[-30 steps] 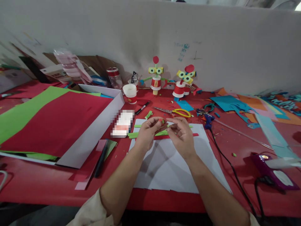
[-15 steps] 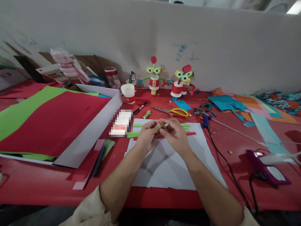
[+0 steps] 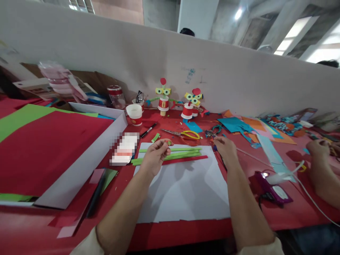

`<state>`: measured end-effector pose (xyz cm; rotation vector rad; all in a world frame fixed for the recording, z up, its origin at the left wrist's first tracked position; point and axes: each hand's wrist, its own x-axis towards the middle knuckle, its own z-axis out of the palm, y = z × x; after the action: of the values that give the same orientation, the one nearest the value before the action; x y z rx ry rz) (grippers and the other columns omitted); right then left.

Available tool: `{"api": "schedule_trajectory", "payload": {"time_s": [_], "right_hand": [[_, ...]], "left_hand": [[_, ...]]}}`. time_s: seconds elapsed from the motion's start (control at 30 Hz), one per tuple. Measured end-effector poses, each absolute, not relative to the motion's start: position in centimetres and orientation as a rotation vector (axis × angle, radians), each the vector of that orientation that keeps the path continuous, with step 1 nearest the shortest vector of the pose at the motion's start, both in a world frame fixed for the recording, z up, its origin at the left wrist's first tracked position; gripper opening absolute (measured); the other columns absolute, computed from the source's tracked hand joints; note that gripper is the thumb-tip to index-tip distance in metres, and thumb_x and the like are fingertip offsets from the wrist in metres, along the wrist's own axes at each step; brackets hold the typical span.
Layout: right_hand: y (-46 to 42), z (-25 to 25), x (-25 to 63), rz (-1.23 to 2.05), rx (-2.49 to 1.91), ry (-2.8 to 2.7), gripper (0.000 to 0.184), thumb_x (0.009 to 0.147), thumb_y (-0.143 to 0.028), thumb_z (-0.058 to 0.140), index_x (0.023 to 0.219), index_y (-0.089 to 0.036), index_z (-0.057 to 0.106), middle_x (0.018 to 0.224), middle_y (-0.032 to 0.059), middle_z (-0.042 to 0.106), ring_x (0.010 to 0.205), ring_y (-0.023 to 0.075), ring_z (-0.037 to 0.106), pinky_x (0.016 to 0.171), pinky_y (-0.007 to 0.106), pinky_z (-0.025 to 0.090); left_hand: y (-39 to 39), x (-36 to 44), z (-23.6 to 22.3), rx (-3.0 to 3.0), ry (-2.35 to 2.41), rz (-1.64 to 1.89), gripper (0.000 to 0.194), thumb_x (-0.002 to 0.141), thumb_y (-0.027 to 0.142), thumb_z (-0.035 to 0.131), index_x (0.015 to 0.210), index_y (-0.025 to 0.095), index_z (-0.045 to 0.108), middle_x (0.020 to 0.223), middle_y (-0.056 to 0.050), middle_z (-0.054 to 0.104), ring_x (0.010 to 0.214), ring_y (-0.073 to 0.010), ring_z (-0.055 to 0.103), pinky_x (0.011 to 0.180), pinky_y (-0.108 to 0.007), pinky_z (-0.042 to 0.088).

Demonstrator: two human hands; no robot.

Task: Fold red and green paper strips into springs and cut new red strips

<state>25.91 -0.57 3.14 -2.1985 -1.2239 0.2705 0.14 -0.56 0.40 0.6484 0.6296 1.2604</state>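
Observation:
My left hand (image 3: 156, 157) is closed in a pinch on a small folded green and red paper piece (image 3: 169, 142), held above the strips. Over to the right, my right hand (image 3: 226, 151) has its fingertips pressed together beside the blue glue gun (image 3: 215, 149), which it mostly hides. Whether it grips the glue gun or a small scrap I cannot make out. Green paper strips (image 3: 186, 154) and a red paper strip (image 3: 195, 159) lie across a white sheet (image 3: 183, 193) below my hands. Yellow-handled scissors (image 3: 190, 134) rest just behind the sheet.
A white box (image 3: 82, 177) with coloured sheets stands left. At the back are paper cups (image 3: 134, 115) and paper-cup robot figures (image 3: 163, 102). Pliers (image 3: 214, 131), coloured paper (image 3: 233, 124) and a purple power socket (image 3: 277, 189) lie right. Another person's hand (image 3: 320, 150) works at far right.
My hands have parted. The right one moved right to the glue gun, while the left keeps the folded paper. The view has shifted right, bringing another person's arms into sight.

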Motion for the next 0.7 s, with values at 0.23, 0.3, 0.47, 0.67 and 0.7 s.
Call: {"api": "schedule_trajectory", "payload": {"time_s": [0.23, 0.3, 0.47, 0.67, 0.7], "right_hand": [[1.8, 1.3, 28.6, 0.379, -2.432, -1.116, 0.036, 0.063, -0.030, 0.069, 0.091, -0.009, 0.068, 0.103, 0.0231, 0.066, 0.108, 0.0393, 0.057, 0.082, 0.040, 0.046], [2.8, 1.3, 29.0, 0.449, -2.443, -1.077, 0.029, 0.056, -0.027, 0.073, 0.081, -0.012, 0.068, 0.092, 0.0186, 0.068, 0.104, 0.0374, 0.059, 0.076, 0.037, 0.048], [4.1, 2.0, 29.5, 0.621, -2.368, -0.924, 0.004, 0.057, -0.016, 0.062, 0.057, -0.019, 0.059, 0.045, 0.0028, 0.053, 0.062, 0.0244, 0.063, 0.047, 0.027, 0.043], [2.8, 2.9, 27.7, 0.823, -1.977, -0.863, 0.015, 0.052, -0.009, 0.054, 0.047, -0.020, 0.046, 0.032, -0.0025, 0.042, 0.033, 0.0138, 0.044, 0.032, 0.022, 0.032], [2.5, 3.1, 27.0, 0.847, -1.854, -0.884, 0.014, 0.050, -0.008, 0.056, 0.048, -0.019, 0.047, 0.034, -0.0016, 0.046, 0.034, 0.0138, 0.045, 0.032, 0.023, 0.034]], "left_hand": [[-0.5, 0.1, 0.1, 0.460, 0.650, 1.141, 0.009, 0.074, 0.002, 0.064, 0.076, 0.009, 0.070, 0.077, -0.006, 0.070, 0.065, -0.0077, 0.065, 0.063, -0.013, 0.054], [-0.2, -0.3, 0.3, 0.360, 0.649, 1.161, 0.015, 0.078, 0.000, 0.059, 0.077, 0.010, 0.070, 0.073, -0.005, 0.069, 0.058, -0.0054, 0.062, 0.056, -0.011, 0.052], [-0.1, -0.8, 0.9, 0.247, 0.603, 1.142, 0.025, 0.082, -0.003, 0.050, 0.093, 0.010, 0.070, 0.072, -0.005, 0.069, 0.058, -0.0057, 0.064, 0.057, -0.010, 0.054], [-0.3, -0.7, 1.1, 0.221, 0.492, 1.157, 0.029, 0.083, -0.004, 0.048, 0.103, 0.008, 0.067, 0.076, -0.007, 0.070, 0.068, -0.0085, 0.068, 0.069, -0.013, 0.056], [-0.2, -0.7, 1.1, 0.221, 0.478, 1.169, 0.031, 0.083, -0.004, 0.048, 0.104, 0.008, 0.066, 0.076, -0.007, 0.070, 0.069, -0.0088, 0.069, 0.071, -0.013, 0.056]]}}
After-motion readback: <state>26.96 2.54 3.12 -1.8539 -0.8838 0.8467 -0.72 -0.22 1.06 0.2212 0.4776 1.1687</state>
